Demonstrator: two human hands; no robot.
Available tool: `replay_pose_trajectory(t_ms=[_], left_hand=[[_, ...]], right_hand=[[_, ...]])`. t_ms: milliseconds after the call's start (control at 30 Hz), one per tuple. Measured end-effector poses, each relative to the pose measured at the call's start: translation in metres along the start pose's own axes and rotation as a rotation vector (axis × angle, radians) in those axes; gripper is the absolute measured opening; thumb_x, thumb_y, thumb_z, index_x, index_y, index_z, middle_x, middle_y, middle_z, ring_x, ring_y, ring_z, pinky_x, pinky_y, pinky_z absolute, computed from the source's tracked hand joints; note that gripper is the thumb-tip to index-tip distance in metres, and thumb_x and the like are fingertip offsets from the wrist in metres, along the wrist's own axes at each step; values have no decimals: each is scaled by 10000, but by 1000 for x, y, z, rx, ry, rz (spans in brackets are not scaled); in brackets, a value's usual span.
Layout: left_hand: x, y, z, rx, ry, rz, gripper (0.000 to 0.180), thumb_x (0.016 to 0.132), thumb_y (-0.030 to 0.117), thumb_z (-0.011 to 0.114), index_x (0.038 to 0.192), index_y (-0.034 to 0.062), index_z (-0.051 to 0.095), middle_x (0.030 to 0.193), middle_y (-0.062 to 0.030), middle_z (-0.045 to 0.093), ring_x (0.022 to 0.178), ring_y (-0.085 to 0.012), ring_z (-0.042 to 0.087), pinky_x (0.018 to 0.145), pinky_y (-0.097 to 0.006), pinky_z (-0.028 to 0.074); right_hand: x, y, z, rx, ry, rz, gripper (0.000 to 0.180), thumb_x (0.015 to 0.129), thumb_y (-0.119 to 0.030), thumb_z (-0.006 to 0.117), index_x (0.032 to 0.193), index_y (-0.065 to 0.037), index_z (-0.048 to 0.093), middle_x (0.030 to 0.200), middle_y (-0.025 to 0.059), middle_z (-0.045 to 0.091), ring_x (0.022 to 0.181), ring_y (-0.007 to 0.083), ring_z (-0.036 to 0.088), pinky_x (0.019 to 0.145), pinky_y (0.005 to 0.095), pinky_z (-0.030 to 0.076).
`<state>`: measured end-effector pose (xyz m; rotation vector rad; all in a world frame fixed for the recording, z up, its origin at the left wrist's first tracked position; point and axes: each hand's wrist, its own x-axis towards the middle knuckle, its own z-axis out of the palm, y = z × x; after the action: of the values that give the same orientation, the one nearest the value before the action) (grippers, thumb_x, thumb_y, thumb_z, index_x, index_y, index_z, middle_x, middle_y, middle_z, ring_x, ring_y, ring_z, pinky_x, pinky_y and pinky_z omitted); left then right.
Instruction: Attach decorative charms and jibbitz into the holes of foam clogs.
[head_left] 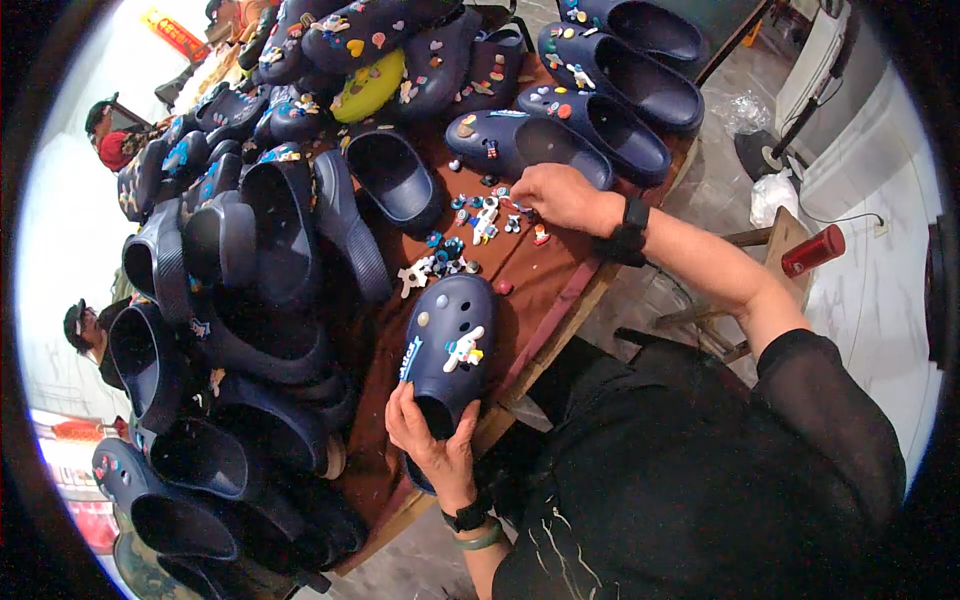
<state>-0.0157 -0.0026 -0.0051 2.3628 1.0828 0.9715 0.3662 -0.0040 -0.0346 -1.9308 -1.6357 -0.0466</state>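
At the near edge of the brown table (540,290), toward six o'clock in the head view, we find a navy foam clog (450,350) lying sole down; we note the left hand (432,440) clamped on its heel end, fingers curled over the rim of the foot opening; the right hand (560,197) is well apart, up toward one o'clock, its fingers drawn together over a scatter of small coloured charms (470,240); we cannot tell whether it pinches one.

We judge the clog light, springy and slightly yielding under pressure, not fragile, with a matt surface unlikely to slip; the heel rim, where it is now held, is the sound grip, and the side walls would serve as well; the pressed-in charms already on the upper (462,350) are best left untouched by gripping fingers.

Its long axis runs from six o'clock toward twelve, tilted a little to one; the toe points away from the person, the opening faces up and toward the body.

Piles of similar dark clogs (240,300) crowd the table from nine to twelve o'clock.
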Motion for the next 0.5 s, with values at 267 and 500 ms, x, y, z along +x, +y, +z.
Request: replay_pose_trajectory(t_ms=[267,500], left_hand=[[-3,-3,-1,12,-22,-41,829,686,277,877,1381,78,470,1381,-148,492,1295,-348,443,1074,-474,309],[-1,2,-3,-5,-18,-29,813,684,220,886,1370,43,488,1375,-168,484,1271,-342,444,1076,-428,329]], right_hand=[[-16,-14,21,-279,-104,-186,118,837,-165,649,949,-129,661,1002,65,587,895,279,571,770,407,442],[-23,-59,14,426,-4,-94,176,831,-152,730,926,-21,661,884,137,683,831,305,667,731,386,521]])
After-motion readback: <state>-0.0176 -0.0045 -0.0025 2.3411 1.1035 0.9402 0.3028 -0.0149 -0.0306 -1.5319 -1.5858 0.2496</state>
